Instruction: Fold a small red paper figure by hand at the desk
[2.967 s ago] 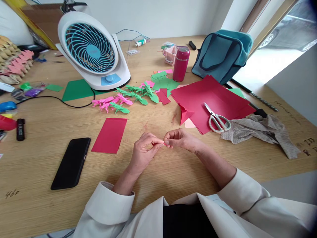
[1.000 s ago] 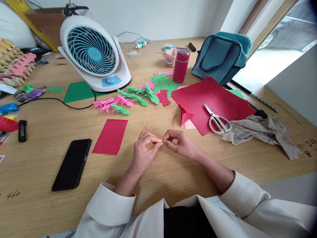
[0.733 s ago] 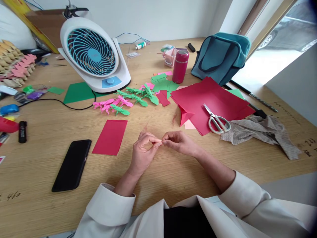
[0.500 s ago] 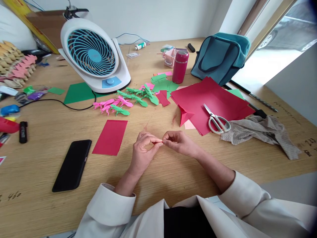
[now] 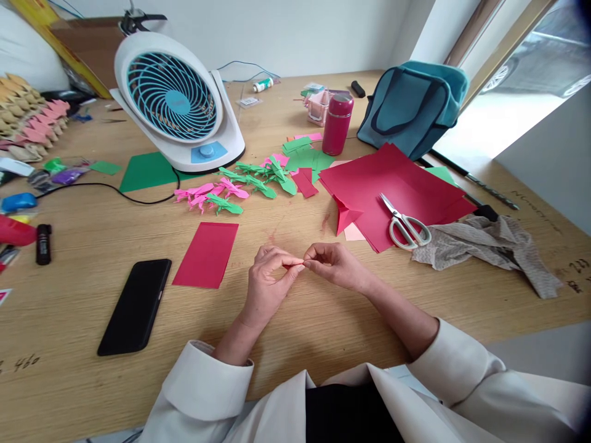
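Note:
Between my two hands is a small folded piece of red paper (image 5: 290, 266), mostly hidden by my fingers. My left hand (image 5: 268, 278) pinches it between thumb and fingertips. From the other side my right hand (image 5: 335, 263) pinches its tip, the fingertips of both hands almost touching. To the left lies a flat red paper rectangle (image 5: 205, 255). Beyond my hands are folded green paper figures (image 5: 258, 184) and pink ones (image 5: 198, 195). At the right, white-handled scissors (image 5: 406, 224) rest on large red sheets (image 5: 392, 178), beside a folded red paper piece (image 5: 345, 215).
A black phone (image 5: 135, 307) lies at the left front, a marker (image 5: 44, 245) farther left. A fan (image 5: 178, 101) stands at the back, its cord running left. A red flask (image 5: 337, 125), a teal bag (image 5: 410, 111) and a crumpled cloth (image 5: 489, 246) occupy the right side.
Almost nothing differs. Both hands keep their pinch on the red paper in the same place, and the view has shifted very slightly.

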Demonstrator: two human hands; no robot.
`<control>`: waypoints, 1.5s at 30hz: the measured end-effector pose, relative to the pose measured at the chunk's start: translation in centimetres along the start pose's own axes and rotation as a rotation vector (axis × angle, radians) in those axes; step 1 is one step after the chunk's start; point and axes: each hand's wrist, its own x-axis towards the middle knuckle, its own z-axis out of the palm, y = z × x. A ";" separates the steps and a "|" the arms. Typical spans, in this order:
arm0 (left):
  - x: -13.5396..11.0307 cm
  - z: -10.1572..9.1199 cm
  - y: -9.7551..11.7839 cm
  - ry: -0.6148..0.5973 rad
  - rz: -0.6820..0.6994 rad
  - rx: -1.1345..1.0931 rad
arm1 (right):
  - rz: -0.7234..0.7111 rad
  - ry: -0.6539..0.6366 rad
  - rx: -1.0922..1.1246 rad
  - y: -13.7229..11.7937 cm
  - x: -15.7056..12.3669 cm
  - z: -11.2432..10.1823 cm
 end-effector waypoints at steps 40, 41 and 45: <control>-0.3 0.0 0.1 -0.002 0.004 0.322 | -0.524 0.162 -0.442 -0.4 -0.5 0.4; -0.3 0.0 0.0 -0.004 0.004 0.326 | -0.528 0.161 -0.457 -0.3 -0.5 0.4; -0.5 0.0 0.1 -0.006 0.015 0.359 | -0.543 0.165 -0.531 -0.3 -0.4 0.4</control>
